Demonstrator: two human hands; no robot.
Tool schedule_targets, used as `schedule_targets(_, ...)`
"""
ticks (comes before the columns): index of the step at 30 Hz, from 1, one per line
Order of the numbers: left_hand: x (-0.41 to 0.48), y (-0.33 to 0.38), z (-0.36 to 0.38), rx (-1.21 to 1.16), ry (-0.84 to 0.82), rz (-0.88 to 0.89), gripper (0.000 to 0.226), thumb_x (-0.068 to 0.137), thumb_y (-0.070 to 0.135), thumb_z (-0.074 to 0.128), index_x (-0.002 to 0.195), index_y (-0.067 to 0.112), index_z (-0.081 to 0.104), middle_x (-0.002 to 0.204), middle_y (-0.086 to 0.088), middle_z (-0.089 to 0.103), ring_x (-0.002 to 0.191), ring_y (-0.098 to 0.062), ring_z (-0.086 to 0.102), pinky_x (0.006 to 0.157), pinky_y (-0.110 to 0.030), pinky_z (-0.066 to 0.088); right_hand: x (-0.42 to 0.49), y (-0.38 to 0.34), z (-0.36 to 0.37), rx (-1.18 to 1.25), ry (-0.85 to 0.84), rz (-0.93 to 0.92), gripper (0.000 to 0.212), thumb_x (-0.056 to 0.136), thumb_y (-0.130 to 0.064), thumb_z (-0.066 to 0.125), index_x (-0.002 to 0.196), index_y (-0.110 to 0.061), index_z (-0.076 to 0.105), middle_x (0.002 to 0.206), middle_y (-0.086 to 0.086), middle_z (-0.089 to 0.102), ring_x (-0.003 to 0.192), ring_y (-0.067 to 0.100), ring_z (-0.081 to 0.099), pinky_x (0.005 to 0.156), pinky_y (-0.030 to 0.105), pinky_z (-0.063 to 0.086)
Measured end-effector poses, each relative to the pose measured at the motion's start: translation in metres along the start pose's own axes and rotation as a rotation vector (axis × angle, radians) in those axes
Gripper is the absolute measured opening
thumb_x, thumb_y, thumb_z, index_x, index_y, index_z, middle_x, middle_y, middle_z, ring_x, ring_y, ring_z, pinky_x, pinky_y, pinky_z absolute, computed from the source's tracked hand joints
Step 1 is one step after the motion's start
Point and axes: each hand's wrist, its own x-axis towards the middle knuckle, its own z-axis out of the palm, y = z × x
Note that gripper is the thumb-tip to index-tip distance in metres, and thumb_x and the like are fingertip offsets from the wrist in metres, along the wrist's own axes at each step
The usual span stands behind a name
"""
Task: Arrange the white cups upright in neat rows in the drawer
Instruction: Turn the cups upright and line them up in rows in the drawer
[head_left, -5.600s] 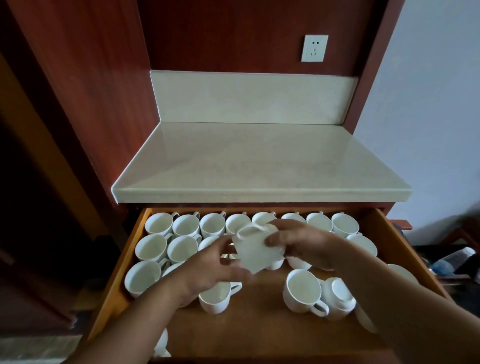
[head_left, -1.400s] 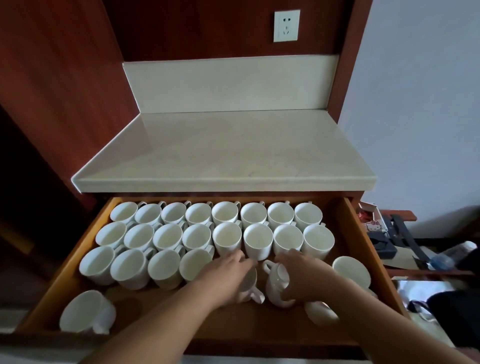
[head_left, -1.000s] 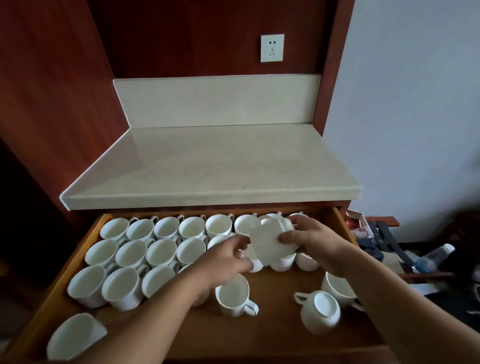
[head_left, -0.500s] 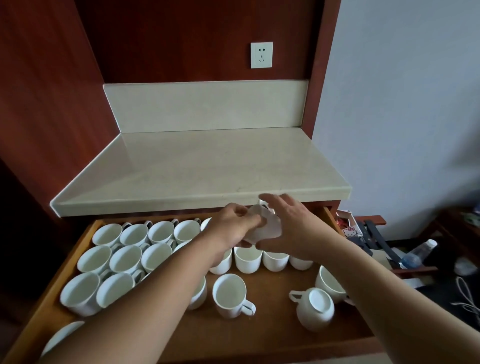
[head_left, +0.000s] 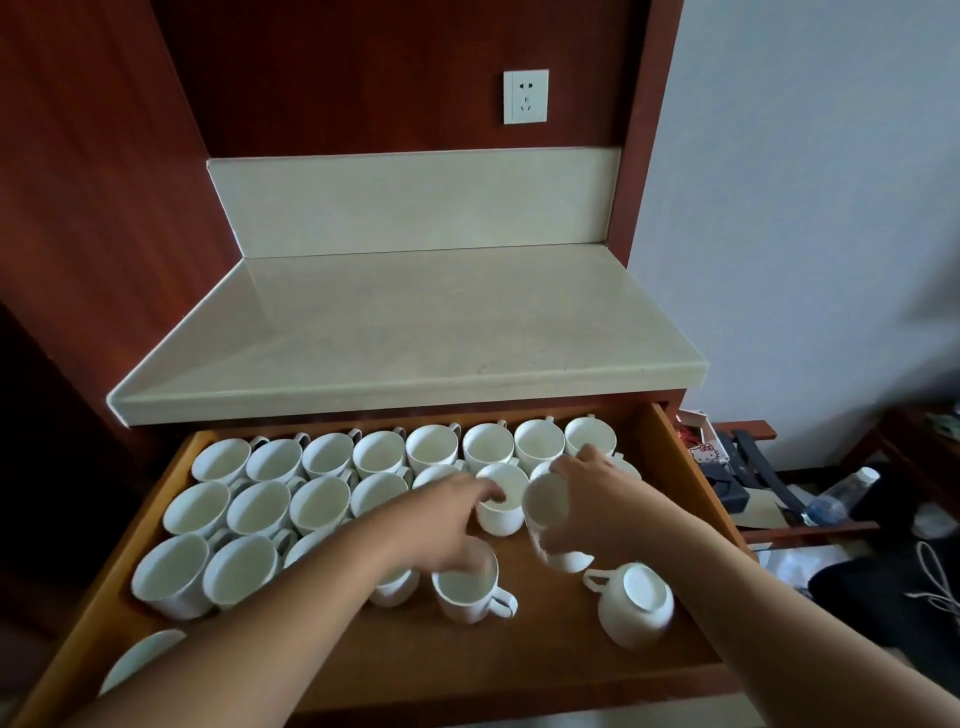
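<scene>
The wooden drawer (head_left: 98, 613) is pulled out and holds several white cups in rows: an upright back row (head_left: 431, 449), a second row (head_left: 260, 512) and a shorter third row (head_left: 241, 569). My right hand (head_left: 597, 499) grips a tilted white cup (head_left: 545, 506) low over the right end of the second row. My left hand (head_left: 441, 525) is open, its fingertips at the rim of an upright cup (head_left: 501, 501). A loose upright cup (head_left: 467, 590) sits just below that hand. An upside-down cup (head_left: 634, 605) stands at the front right. Part of another cup (head_left: 569, 561) shows under my right hand.
One cup (head_left: 140, 660) lies at the drawer's front left corner. A pale stone counter (head_left: 415, 332) overhangs the drawer's back, with a wall socket (head_left: 525, 97) above. To the right, on the floor, are a plastic bottle (head_left: 841, 493) and a small box (head_left: 706, 452).
The cup held up near the counter edge by both hands has come down into the drawer in my right hand. My left hand let go and dropped over the cups.
</scene>
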Motion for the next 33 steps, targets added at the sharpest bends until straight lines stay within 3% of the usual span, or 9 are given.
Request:
schedule_targets(2,-0.003,-0.016,0.025,0.236,-0.059,0.063,0.084,0.078,0.035,0.077,0.148,0.048,0.034,0.151,0.016,0.038,0.13,-0.011,0.047,0.102,-0.035,0.048,-0.002,0.005,0.016,-0.012,-0.078,0.01,0.082,0.073,-0.055,0.077,0.139,-0.019,0.043,0.132,0.004,0.04,0.098,0.019,0.053,0.072,0.024,0.045)
schedule_targets(4,0.0,-0.025,0.048,0.379,-0.125,0.111,0.091,0.079,0.026,0.073,0.154,0.046,0.026,0.163,0.013,0.021,0.147,-0.017,0.029,0.112,-0.041,0.041,-0.003,0.009,0.03,-0.026,-0.104,0.005,0.081,0.074,-0.054,0.077,0.138,-0.018,0.043,0.133,0.005,0.041,0.1,0.02,0.053,0.076,0.026,0.043)
schedule_targets(7,0.006,-0.031,0.063,0.479,-0.16,0.127,0.092,0.08,0.01,0.07,0.157,0.037,0.027,0.167,0.004,0.015,0.153,-0.024,0.019,0.118,-0.047,0.032,-0.004,0.014,0.046,-0.011,-0.142,0.017,0.078,0.073,-0.053,0.077,0.135,-0.019,0.043,0.131,0.005,0.042,0.101,0.019,0.051,0.078,0.028,0.042)
schedule_targets(11,0.011,-0.033,0.068,0.481,-0.101,0.131,0.081,0.08,0.008,0.071,0.149,0.036,0.038,0.152,0.0,0.033,0.14,-0.028,0.032,0.111,-0.046,0.04,-0.005,0.019,0.057,0.0,-0.169,0.038,0.081,0.07,-0.053,0.078,0.135,-0.02,0.043,0.135,0.004,0.037,0.097,0.019,0.051,0.073,0.03,0.043)
schedule_targets(15,0.01,-0.032,0.067,0.445,0.005,0.045,0.066,0.084,0.049,0.069,0.143,0.032,0.045,0.134,-0.004,0.045,0.129,-0.028,0.042,0.105,-0.044,0.044,-0.002,0.023,0.066,-0.013,-0.172,0.048,0.081,0.07,-0.054,0.078,0.135,-0.02,0.043,0.134,0.005,0.039,0.107,0.025,0.058,0.075,0.033,0.045)
schedule_targets(17,0.01,-0.029,0.067,0.463,0.064,-0.03,0.064,0.081,0.059,0.066,0.133,0.027,0.05,0.127,-0.006,0.049,0.121,-0.03,0.049,0.1,-0.043,0.047,-0.001,0.022,0.069,-0.005,-0.168,0.046,0.082,0.071,-0.054,0.078,0.136,-0.019,0.042,0.134,0.005,0.04,0.111,0.026,0.058,0.077,0.033,0.044)
schedule_targets(21,0.014,-0.02,0.068,0.538,0.127,-0.138,0.054,0.078,0.05,0.068,0.12,0.02,0.054,0.12,-0.01,0.052,0.114,-0.034,0.053,0.099,-0.044,0.045,0.005,0.016,0.075,0.013,-0.149,0.026,0.083,0.069,-0.056,0.076,0.135,-0.019,0.043,0.132,0.003,0.04,0.116,0.025,0.056,0.084,0.033,0.048)
schedule_targets(33,0.032,-0.024,0.076,0.499,0.196,-0.286,0.063,0.089,0.062,0.056,0.125,0.011,0.058,0.123,-0.013,0.06,0.115,-0.031,0.055,0.095,-0.04,0.044,0.027,0.003,0.103,0.06,-0.074,-0.007,0.073,0.073,-0.059,0.076,0.126,-0.02,0.044,0.125,0.002,0.041,0.125,0.027,0.051,0.095,0.034,0.045)
